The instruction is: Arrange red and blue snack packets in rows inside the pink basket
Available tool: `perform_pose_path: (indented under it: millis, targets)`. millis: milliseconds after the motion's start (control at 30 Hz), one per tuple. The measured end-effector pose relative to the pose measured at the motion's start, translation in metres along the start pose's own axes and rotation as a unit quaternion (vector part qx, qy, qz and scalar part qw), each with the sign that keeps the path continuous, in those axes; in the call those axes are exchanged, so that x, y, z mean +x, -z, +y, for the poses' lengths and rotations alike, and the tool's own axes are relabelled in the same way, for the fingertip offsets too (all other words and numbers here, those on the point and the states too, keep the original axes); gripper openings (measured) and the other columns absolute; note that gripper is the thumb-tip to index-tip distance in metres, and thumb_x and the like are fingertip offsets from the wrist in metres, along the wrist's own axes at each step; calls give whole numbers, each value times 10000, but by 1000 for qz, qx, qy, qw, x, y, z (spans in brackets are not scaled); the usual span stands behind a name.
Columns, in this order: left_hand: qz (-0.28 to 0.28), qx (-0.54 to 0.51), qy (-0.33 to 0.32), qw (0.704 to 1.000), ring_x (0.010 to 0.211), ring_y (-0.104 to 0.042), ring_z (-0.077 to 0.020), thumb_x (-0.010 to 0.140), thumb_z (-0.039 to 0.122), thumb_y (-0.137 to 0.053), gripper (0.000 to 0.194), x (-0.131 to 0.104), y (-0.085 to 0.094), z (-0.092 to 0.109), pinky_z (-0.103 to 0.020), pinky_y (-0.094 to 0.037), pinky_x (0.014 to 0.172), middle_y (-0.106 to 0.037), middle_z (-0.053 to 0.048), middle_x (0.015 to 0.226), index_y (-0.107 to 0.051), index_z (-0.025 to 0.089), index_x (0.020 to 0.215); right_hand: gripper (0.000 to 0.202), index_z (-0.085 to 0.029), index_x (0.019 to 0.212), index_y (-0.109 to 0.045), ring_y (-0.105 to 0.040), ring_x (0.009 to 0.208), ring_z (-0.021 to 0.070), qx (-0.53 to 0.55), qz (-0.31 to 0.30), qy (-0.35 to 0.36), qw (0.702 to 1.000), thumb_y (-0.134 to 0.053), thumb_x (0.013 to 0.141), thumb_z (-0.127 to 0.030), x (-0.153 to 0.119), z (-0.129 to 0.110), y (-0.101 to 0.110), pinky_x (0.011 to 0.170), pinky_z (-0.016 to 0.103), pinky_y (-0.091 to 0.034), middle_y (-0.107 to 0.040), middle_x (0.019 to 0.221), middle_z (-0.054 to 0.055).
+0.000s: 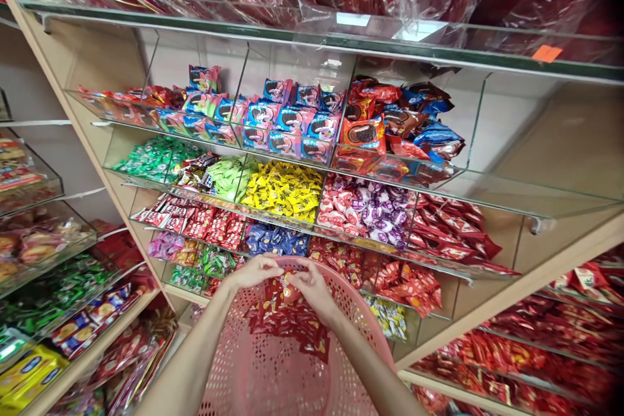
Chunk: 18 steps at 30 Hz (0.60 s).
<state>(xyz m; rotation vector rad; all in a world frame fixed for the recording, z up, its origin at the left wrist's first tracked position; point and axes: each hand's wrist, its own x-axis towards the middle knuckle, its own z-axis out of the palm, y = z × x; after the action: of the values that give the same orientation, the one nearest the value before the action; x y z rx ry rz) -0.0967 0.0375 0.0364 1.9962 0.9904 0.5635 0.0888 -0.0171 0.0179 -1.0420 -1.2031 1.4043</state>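
Both my hands are over the far side of a pink perforated plastic basket (pixel 363 338), close to its rim. Between them is a small red candy packet (pixel 281 284) with orange and pale print. My left hand (pixel 256 271) pinches it from the left with bent fingers. On the other side, the thumb and fingers of my right hand (pixel 312 290) are closed on it. Below, a pile of similar red packets (pixel 292 325) lies in the basket, partly covered by my hands.
Glass shelves ahead carry yellow-wrapped candies (pixel 283 192), purple-and-white candies (pixel 385 211), green candies (pixel 153 159) and cookie packs (pixel 292 118). A glass shelf edge (pixel 302 32) crosses above, with red plastic-wrapped goods on it. More stocked shelves stand left and right.
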Motion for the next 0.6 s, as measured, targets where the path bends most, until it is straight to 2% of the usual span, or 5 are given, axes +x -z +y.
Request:
perform_pose_path:
  millis: [133,233,300,433,600]
  targets:
    - [18,10,13,1000,966,-471,-170,776,552,-428,465,0,0,5,-239,-335,841,-609,-7,761,-652,171,630,450,-216,1019,-524,-520,582,86,31,-14,-7,999,-697,614,-309,-1,-1,-4,604,219,-419,-532,623,-68]
    - [29,-5,31,999,1044,-456,-174,794,558,-386,484,-3,2,13,-255,-308,907,-626,-15,976,-685,192,690,311,-191,877,-566,-558,655,109,67,8,-6,998,-672,631,-348,-2,-6,0,661,243,-438,-587,689,-30]
    - [20,-7,37,999,1093,-433,-181,780,560,-410,460,-4,3,17,-261,-287,939,-622,-10,1031,-696,207,712,287,-187,810,-545,-578,680,119,100,33,-13,994,-676,623,-360,-4,-10,2,683,261,-456,-601,701,-23]
    - [-3,1,42,999,1132,-406,-192,695,548,-543,368,-5,4,15,-261,-277,948,-636,-4,993,-704,222,752,329,-194,756,-486,-611,737,134,149,59,-26,987,-714,583,-357,-6,-13,0,751,308,-478,-624,748,-19]
    - [-7,-3,28,1000,1100,-419,-185,675,521,-576,341,-3,4,8,-236,-287,921,-619,-5,969,-674,194,653,334,-192,740,-472,-613,757,135,127,63,-13,990,-696,613,-405,-4,-6,-1,766,323,-486,-627,768,-12]
